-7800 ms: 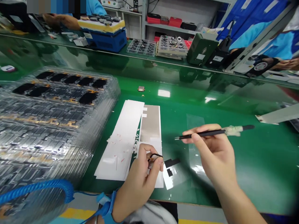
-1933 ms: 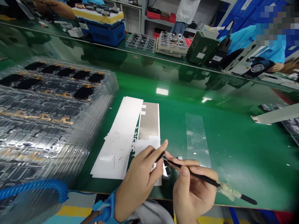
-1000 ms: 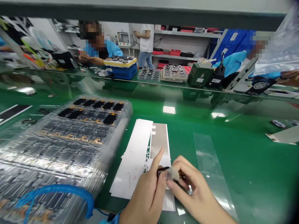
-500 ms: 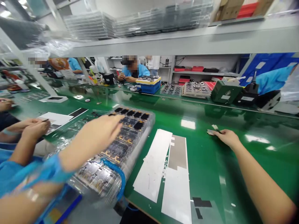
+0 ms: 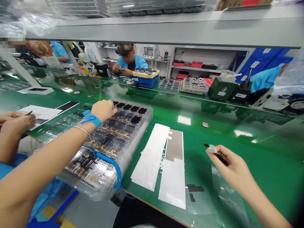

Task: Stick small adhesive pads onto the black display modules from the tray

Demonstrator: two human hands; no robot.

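My left hand (image 5: 104, 110), with a blue wrist strap (image 5: 91, 118) above it, is at the far left part of a stack of clear plastic trays (image 5: 144, 126). Its fingers are curled inward, and whatever is in them is hidden. Rows of flat black parts (image 5: 136, 119) with orange flex strips fill the top tray. On the right, my right hand (image 5: 231, 161) is closed around a slim black stick-like tool (image 5: 220, 158) with a whitish piece (image 5: 212, 149) near its tip. Beyond that hand, a small silvery rectangular part (image 5: 205, 124) lies on the green table (image 5: 199, 107).
Two white sheets (image 5: 149, 158), one with a grey area, lie mid-table with scraps between them. Black cut pieces (image 5: 195, 188) sit on clear film nearby. At left a co-worker's hands (image 5: 19, 123) hold a dark thin object. A shelf beam (image 5: 152, 30) crosses above.
The silvery part has left my right hand and lies on the table. That hand has drawn nearer, still holding the black tool. My left hand has moved to the tray's far left; the view has shifted.
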